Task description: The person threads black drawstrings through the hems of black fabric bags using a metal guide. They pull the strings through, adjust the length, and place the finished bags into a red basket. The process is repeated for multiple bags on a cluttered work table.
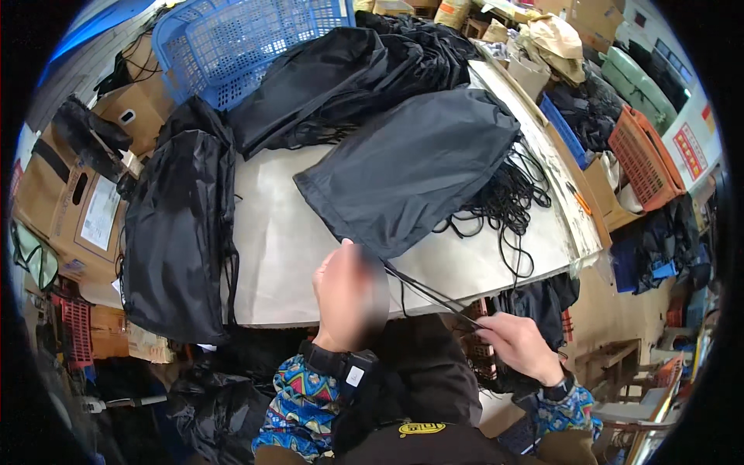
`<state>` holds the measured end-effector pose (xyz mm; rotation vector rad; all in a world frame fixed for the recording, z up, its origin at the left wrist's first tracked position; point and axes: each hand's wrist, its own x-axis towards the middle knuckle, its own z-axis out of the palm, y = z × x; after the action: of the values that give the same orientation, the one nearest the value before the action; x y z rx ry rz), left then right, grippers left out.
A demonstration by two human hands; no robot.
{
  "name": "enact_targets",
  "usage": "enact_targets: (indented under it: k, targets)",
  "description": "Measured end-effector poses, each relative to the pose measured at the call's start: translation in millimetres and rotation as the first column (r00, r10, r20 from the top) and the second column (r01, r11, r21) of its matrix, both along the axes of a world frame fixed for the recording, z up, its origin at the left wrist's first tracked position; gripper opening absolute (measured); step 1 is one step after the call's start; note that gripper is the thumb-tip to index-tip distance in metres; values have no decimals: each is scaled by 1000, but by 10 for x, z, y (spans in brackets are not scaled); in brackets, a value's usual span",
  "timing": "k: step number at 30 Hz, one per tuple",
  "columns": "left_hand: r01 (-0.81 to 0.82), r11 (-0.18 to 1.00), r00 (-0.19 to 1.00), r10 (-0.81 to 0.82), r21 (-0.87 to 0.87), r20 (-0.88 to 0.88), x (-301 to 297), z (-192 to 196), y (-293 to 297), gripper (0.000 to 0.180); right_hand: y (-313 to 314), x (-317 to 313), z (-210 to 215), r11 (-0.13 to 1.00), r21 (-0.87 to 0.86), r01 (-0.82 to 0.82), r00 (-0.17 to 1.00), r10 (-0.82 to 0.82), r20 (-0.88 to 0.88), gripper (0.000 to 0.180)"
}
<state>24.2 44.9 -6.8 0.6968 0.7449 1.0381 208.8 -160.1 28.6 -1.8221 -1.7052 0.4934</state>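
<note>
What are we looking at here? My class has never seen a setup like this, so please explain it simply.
There is no robot, just a person using two bare hands. The one picture comes from a wide fisheye camera worn on the head, looking down, so straight edges bend toward the rim.

On the pale tabletop lie black fabric bags with cords, more black bags to the left, and another dark pile behind. A blue basket sits at the far side.

The right hand pinches black cords. The left hand is at the bags' near corner; blur hides its grip.
</note>
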Motion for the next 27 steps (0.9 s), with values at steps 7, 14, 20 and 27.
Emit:
enact_targets:
  k: [7, 14, 20, 27]
  targets:
    - [431, 902, 887, -428, -22, -171, 227, -30, -585, 28, 248, -185, -26, 987, 73, 144, 986, -137, -99, 14]
    - [531, 825, 833, -465, 194, -301, 289, -180, -649, 28, 391, -278, -127, 968, 146, 204, 979, -202, -25, 11]
    - [199, 956, 965, -152, 215, -214, 188, -151, -273, 19, 321, -275, -101, 994, 59, 93, 993, -88, -83, 13]
    - [309, 903, 939, -239, 299, -248, 382, -99, -583, 18, 422, -259, -115, 990, 139, 0, 998, -8, 59, 12]
